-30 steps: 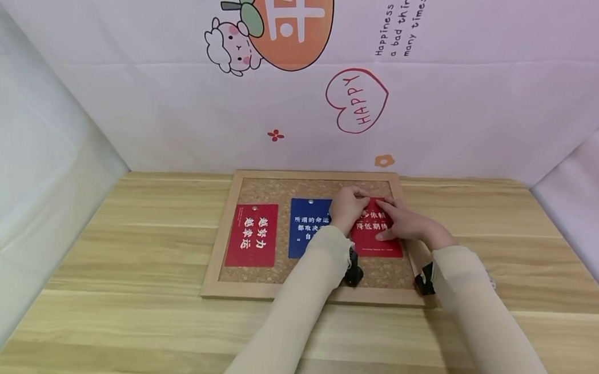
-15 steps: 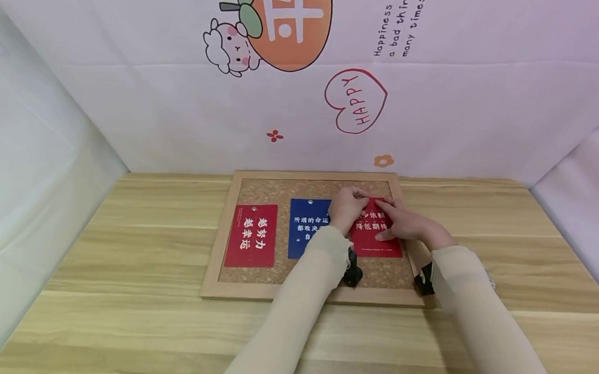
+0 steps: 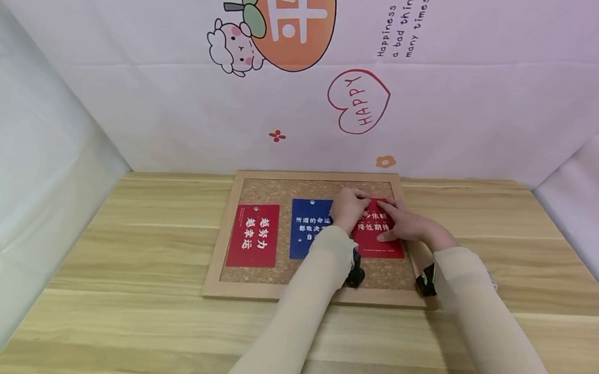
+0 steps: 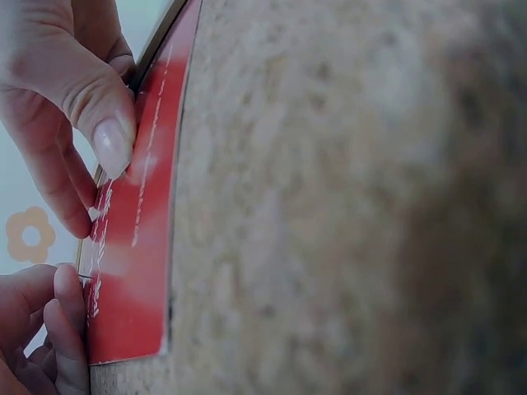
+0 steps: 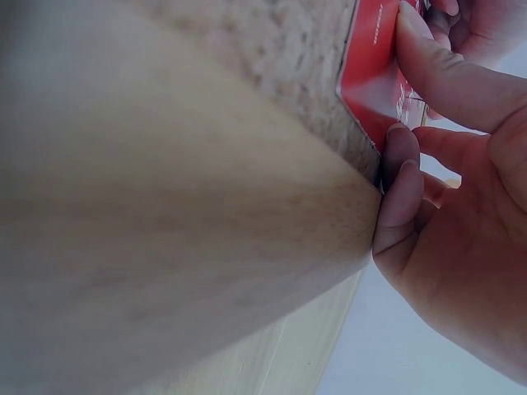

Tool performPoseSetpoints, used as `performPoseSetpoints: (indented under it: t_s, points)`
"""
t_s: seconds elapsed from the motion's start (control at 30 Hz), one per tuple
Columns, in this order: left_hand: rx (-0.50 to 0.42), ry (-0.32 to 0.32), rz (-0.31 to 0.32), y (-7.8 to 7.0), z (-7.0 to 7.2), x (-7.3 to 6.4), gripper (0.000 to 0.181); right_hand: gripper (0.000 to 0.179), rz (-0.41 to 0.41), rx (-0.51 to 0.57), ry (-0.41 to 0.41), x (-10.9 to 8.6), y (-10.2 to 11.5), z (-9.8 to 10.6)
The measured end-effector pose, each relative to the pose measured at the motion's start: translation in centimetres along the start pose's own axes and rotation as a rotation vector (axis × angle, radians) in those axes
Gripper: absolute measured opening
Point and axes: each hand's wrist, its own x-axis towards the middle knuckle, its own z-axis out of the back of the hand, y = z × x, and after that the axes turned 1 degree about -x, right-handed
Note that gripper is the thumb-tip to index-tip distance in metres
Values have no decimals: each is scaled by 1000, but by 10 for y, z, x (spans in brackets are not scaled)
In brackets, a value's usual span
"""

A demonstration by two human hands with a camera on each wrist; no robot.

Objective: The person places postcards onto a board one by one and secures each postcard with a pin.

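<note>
A red card (image 3: pixel 378 246) with white writing lies at the right of a cork board (image 3: pixel 274 186). At its top edge, my left hand (image 3: pixel 348 208) pinches what looks like a thumbtack; its thin metal shaft shows in the left wrist view, while its head is hidden by the fingers. My right hand (image 3: pixel 411 223) rests on the same card with thumb and fingers spread. In the right wrist view its thumb (image 5: pixel 436 70) presses the card's face, and other fingertips lie near the card's edge and the wooden frame.
A blue card (image 3: pixel 304 227) and another red card (image 3: pixel 252 235) are fixed to the board, each with a silver tack head at the top. The wooden frame (image 3: pixel 252 291) borders the cork. Behind the wooden table (image 3: pixel 135 257) hangs a printed white cloth (image 3: pixel 156 87).
Both hands stay on the right-hand red card with hardly any movement. The head view shifts very slightly.
</note>
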Motion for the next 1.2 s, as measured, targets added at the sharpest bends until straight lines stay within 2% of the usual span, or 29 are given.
performPoseSetpoints:
  t_s: [0.27,0.6,0.93,1.2]
  points:
    - [29,-13,-13,0,-1,1,19,92,4,5,2,0,-1,0]
    - [62,-28,-62,0,-2,-1,20,91,2,0,4,0,-2,0]
    - [101,-43,-63,-4,1,-2,18,91,1,-4,-1,1,-2,1]
    - [80,-29,-61,-4,0,-2,18,91,-2,-1,0,1,-2,0]
